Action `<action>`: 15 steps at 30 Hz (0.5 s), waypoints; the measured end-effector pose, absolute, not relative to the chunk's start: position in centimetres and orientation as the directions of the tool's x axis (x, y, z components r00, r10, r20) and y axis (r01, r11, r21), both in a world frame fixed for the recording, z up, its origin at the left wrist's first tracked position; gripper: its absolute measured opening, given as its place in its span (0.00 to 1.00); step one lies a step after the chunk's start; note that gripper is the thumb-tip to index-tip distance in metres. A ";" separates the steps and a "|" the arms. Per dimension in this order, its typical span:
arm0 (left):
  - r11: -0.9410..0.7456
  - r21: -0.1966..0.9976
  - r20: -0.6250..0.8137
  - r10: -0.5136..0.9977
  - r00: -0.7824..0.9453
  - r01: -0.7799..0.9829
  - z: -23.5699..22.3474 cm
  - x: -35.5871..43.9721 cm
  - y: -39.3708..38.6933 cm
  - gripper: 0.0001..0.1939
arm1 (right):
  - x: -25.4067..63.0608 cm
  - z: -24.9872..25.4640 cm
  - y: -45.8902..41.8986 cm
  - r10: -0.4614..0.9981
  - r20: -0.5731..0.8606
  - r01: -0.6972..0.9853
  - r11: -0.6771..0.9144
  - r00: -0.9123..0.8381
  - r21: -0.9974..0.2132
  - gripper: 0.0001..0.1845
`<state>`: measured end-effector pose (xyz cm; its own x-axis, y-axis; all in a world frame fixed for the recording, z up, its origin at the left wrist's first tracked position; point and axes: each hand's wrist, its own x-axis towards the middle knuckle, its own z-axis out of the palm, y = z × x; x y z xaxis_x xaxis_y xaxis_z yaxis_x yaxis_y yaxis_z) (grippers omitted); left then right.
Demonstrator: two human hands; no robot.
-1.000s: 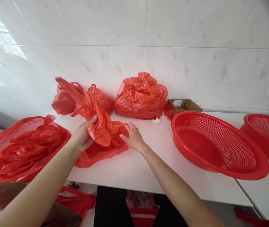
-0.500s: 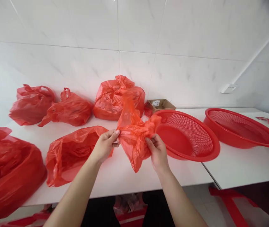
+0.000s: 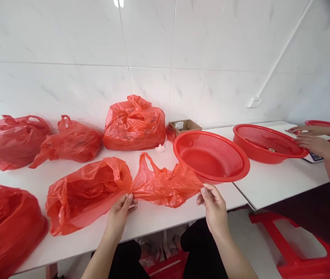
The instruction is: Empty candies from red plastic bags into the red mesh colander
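Left hand [image 3: 120, 215] and right hand [image 3: 215, 211] are each pinching one end of a thin red carrier bag [image 3: 167, 184], holding it spread over the white table [image 3: 147, 219]. The bag is lying between a wide-mouthed red bag [image 3: 95, 209] and a red basket [image 3: 226, 155]; a co-worker's hand [image 3: 316, 143] is resting at another basket's rim [image 3: 298, 154]

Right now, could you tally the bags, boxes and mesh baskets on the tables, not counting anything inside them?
Bags: 6
Boxes: 1
Mesh baskets: 2
Total: 9
Left out as unclear: the red scrap beside the box and the red rim at the right edge.
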<state>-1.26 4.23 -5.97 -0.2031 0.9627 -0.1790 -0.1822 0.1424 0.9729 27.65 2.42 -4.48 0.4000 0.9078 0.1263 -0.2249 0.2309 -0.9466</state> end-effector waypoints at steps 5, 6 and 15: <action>0.145 0.989 -0.149 0.974 -0.168 -0.033 -6.9 -0.7 1.9 0.31 | 27.8 -4.1 1.0 0.876 0.237 -0.081 0.296 0.420 -0.952 0.14; 0.131 0.990 -0.122 0.979 -0.166 0.044 -6.9 -0.4 1.4 0.35 | 27.5 -3.8 0.7 0.860 0.310 0.011 0.334 0.406 -0.942 0.12; -0.295 0.648 0.426 0.905 -0.013 0.703 -1.1 4.2 0.4 0.43 | 22.2 -0.4 1.3 0.682 0.699 0.461 0.701 -0.215 -0.543 0.10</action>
<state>4.25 0.40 -1.08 -0.0133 0.9046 0.4260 0.7027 -0.2946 0.6476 22.16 1.26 -0.40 -0.2149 0.6824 0.6986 0.4613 0.7015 -0.5433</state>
